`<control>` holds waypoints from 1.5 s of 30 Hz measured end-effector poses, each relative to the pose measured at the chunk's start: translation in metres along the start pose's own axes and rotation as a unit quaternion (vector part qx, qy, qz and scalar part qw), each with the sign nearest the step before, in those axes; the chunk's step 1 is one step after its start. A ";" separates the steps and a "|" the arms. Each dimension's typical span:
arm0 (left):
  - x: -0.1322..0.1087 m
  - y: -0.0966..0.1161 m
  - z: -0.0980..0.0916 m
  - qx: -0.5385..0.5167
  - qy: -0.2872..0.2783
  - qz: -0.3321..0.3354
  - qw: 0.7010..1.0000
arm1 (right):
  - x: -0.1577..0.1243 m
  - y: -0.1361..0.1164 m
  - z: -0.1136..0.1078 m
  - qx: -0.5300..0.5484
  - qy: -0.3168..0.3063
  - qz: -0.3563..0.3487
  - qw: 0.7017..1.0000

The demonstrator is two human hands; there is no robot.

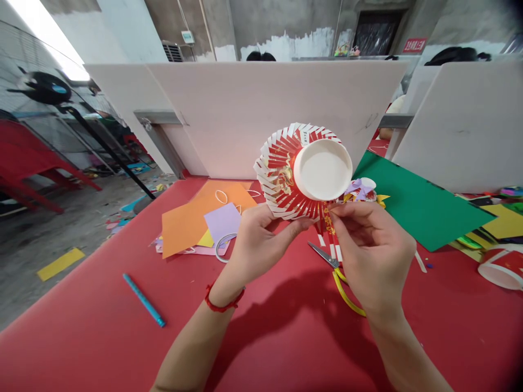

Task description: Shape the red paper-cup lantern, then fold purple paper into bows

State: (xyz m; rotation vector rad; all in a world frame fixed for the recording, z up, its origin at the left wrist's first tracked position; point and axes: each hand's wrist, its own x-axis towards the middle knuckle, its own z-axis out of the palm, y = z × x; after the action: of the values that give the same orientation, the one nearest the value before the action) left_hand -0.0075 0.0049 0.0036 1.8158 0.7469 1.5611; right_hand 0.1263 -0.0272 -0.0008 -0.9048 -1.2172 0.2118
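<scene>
A red and white paper cup (322,170) is held up above the table, its side cut into many narrow strips. Most strips are folded over into a woven-looking ring around the round white base. My left hand (263,239) grips the ring from below left, thumb along its lower edge. At the lower right, my right hand (371,245) pinches a strip between thumb and fingertips. A few loose strips hang down between the hands. Behind my right hand, scissors (345,291) with yellow handles lie on the table, partly hidden.
Orange paper (183,223), purple paper (223,222) and a roll of tape (224,247) lie left. A teal pen (144,300) is nearer. Green card (420,201), a decorated cup piece (362,188) and another paper cup (502,267) sit right. A white partition (265,109) stands behind.
</scene>
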 end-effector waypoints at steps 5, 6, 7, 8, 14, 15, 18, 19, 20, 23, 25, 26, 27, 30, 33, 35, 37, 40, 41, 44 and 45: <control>-0.001 -0.001 -0.001 0.020 0.002 0.008 1.000 | 0.000 0.000 0.000 -0.004 0.001 0.002 1.000; -0.001 -0.002 -0.001 0.025 0.001 0.010 1.000 | 0.000 0.000 0.000 -0.003 0.001 0.003 1.000; -0.001 -0.002 -0.002 0.028 0.001 0.012 1.000 | 0.000 0.000 0.000 -0.002 0.001 0.004 1.000; -0.001 -0.002 -0.002 0.031 0.000 0.016 0.999 | -0.001 0.000 0.001 -0.001 0.000 0.006 1.000; -0.003 -0.003 -0.001 0.033 0.003 0.023 0.999 | 0.000 0.001 -0.002 -0.016 -0.028 -0.026 0.999; -0.003 -0.003 0.000 0.023 0.004 0.014 1.000 | 0.001 0.001 -0.005 -0.021 -0.041 -0.039 0.998; -0.004 0.000 0.003 -0.011 0.031 -0.011 0.999 | 0.005 -0.001 -0.015 -0.052 -0.081 -0.117 0.988; -0.004 0.000 0.004 -0.021 0.049 -0.017 0.998 | 0.007 -0.001 -0.018 -0.072 -0.100 -0.154 0.980; -0.004 0.001 0.005 -0.031 0.065 -0.023 0.997 | 0.008 -0.003 -0.020 -0.099 -0.120 -0.193 0.969; -0.003 0.001 0.008 -0.057 0.083 -0.041 0.994 | 0.009 -0.005 -0.023 -0.195 -0.167 -0.254 0.933; -0.003 -0.001 0.008 -0.077 0.080 -0.051 0.992 | 0.008 -0.004 -0.021 -0.221 -0.147 -0.281 0.922; -0.003 -0.003 0.008 -0.088 0.082 -0.056 0.991 | 0.008 -0.003 -0.020 -0.226 -0.137 -0.289 0.920; -0.003 -0.005 0.008 -0.099 0.085 -0.060 0.990 | 0.008 -0.002 -0.019 -0.231 -0.132 -0.295 0.918; -0.003 -0.010 0.008 -0.131 0.107 -0.074 0.983 | 0.008 0.002 -0.018 -0.257 -0.136 -0.305 0.907; -0.002 -0.011 0.009 -0.147 0.116 -0.092 0.978 | 0.008 0.004 -0.019 -0.288 -0.134 -0.317 0.894; -0.002 -0.011 0.010 -0.146 0.113 -0.101 0.978 | 0.007 0.004 -0.017 -0.287 -0.123 -0.324 0.893; -0.002 -0.010 0.011 -0.144 0.109 -0.101 0.978 | 0.005 0.005 -0.014 -0.270 -0.104 -0.331 0.898; -0.003 -0.008 0.013 -0.145 0.108 -0.084 0.980 | 0.002 0.005 -0.010 -0.245 -0.087 -0.323 0.910; -0.003 -0.007 0.014 -0.145 0.109 -0.075 0.980 | 0.001 0.005 -0.008 -0.235 -0.084 -0.317 0.915; -0.004 -0.004 0.015 -0.139 0.112 -0.048 0.983 | 0.000 0.007 -0.005 -0.202 -0.088 -0.302 0.927; -0.004 -0.003 0.016 -0.131 0.111 -0.043 0.984 | 0.000 0.007 -0.005 -0.189 -0.093 -0.296 0.932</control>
State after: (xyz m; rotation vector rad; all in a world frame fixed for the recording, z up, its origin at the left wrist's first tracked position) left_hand 0.0074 0.0024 -0.0025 1.4178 0.6731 1.7341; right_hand 0.1324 -0.0251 -0.0062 -0.8110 -1.6876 -0.4450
